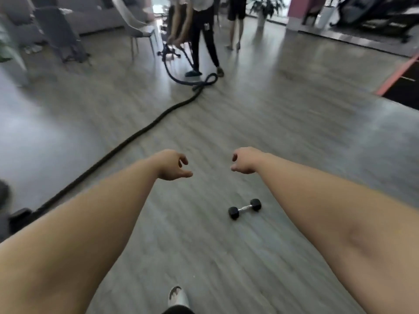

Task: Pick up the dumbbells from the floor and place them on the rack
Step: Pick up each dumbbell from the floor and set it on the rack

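One small dumbbell (244, 209) with black hex ends and a chrome handle lies on the grey wood floor, below and between my outstretched arms. My left hand (173, 165) hovers in the air with fingers loosely curled and apart, holding nothing. My right hand (244, 160) is likewise held out, empty with fingers curled. Both hands are well above and beyond the dumbbell. No rack shows in this view.
A thick black battle rope (127, 141) runs diagonally across the floor from lower left to two people (204, 35) standing at the back. Grey chairs (136, 26) and a sofa stand at the far left. A black mat with a red edge (401, 80) lies right. My shoe (178, 296) shows at the bottom.
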{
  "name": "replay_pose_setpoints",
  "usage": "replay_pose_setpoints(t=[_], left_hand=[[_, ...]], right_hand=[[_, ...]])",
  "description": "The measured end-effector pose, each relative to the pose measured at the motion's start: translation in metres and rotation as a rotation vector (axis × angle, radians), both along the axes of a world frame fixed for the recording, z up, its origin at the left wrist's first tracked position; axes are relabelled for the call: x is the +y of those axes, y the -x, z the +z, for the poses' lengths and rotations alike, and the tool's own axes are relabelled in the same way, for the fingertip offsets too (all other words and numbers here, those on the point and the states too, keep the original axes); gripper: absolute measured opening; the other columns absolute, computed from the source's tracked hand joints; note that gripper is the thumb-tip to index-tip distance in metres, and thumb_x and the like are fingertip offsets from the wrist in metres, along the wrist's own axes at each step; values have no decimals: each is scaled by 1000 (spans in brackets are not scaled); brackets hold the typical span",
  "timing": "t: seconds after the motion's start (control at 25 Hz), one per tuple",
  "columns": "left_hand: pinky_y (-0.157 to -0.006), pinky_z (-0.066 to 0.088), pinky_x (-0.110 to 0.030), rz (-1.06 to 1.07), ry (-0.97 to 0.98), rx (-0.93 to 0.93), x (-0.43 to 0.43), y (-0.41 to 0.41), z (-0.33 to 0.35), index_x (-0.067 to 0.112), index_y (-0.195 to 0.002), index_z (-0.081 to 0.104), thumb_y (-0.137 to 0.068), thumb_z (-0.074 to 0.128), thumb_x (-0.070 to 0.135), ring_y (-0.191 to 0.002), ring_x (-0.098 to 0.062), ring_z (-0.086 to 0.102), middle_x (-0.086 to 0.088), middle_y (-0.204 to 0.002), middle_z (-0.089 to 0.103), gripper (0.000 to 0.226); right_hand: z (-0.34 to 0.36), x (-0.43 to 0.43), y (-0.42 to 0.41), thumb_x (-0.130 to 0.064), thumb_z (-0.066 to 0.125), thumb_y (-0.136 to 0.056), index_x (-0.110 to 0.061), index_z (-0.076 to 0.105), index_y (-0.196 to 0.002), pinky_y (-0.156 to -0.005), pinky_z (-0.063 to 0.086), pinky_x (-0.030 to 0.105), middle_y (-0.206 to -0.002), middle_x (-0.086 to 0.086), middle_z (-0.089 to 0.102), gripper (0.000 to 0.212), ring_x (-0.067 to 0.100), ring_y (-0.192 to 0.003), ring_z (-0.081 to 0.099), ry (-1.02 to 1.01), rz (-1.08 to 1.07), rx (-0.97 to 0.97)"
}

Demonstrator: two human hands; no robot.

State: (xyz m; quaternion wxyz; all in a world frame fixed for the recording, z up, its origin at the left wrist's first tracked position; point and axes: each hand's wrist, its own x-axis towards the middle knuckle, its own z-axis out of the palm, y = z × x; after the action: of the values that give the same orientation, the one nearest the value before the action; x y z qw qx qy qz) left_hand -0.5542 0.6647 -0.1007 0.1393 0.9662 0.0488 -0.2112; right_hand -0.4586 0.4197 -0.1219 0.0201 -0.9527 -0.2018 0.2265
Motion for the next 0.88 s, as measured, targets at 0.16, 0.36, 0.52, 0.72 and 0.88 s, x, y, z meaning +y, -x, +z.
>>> replay_pose_setpoints(t=[0.16, 0.36, 0.52, 0.72, 0.88], left_hand=[[-96, 45, -33, -81, 85, 47, -32, -62, -42, 23, -137, 56, -84, 69, 62, -121, -23, 57, 1, -135, 62, 67], [-88, 42, -31, -146, 104, 95, -19, -149, -78, 21, -139, 54, -87, 68, 61, -120, -26, 58, -3, -136, 61, 68], [-96, 47, -36, -123, 109, 101, -3, -206, -88, 21, -138, 56, -85, 68, 62, -119, -27, 59, -4, -134, 63, 68], [-93, 46, -33, -40, 154, 154, -27, -268, -128, 21, -137, 57, -86, 69, 60, -119, -27, 59, -3, -134, 63, 66], [-94, 45, -33, 128, 186, 251, -62, -300, -188, 21, -137, 56, -85, 69, 61, -119, -26, 58, -2, -134, 62, 67]], right_hand=[[-34, -25, -36, -42, 65, -90, -20, 67, -128, -99, 54, 38, -133, 5, 67, 44, 30, -120, 63, 45, -112, 48], [-59, -19, -106, -40, 62, -94, -24, 59, -136, -99, 49, 36, -141, 6, 61, 45, 30, -126, 59, 99, -125, 73], [-64, -20, -160, -38, 61, -95, -21, 59, -137, -98, 47, 34, -143, 7, 61, 45, 30, -128, 58, 101, -136, 74], [-100, -41, -230, -38, 60, -95, -22, 59, -137, -90, 47, 34, -140, 4, 62, 44, 28, -126, 59, 155, -72, 164], [-161, -65, -298, -35, 59, -94, -22, 60, -137, -93, 49, 35, -139, 6, 63, 44, 29, -126, 59, 124, 1, 222]])
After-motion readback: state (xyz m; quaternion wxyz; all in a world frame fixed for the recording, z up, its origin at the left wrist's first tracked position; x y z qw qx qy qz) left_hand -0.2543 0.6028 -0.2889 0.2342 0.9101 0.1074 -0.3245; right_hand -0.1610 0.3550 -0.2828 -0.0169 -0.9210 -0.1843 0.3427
